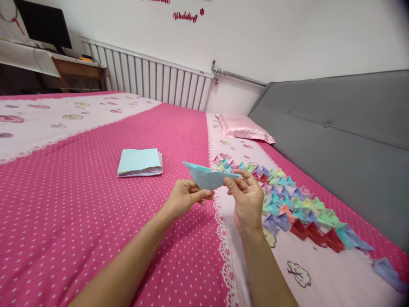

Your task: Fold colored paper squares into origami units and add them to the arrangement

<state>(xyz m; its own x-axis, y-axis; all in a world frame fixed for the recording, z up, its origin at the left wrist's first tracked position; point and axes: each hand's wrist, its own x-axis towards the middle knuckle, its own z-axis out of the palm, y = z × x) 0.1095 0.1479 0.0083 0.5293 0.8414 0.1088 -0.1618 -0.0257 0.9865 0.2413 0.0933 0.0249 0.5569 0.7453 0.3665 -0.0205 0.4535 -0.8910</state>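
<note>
A light blue folded paper boat is held up between both hands above the bed. My left hand is closed on its lower left edge, thumb toward me. The thumb and fingers of my right hand pinch the boat's right tip. To the left on the bedspread lies a stack of square paper with a pale blue sheet on top. Many folded paper boats in blue, green, red, purple and other colours sit in rows to the right of my right hand.
The bed has a pink dotted bedspread with pale printed bands. A pink pillow rests against the grey headboard. Beyond the bed are a white radiator and a desk with a black monitor. One purple boat lies apart at lower right.
</note>
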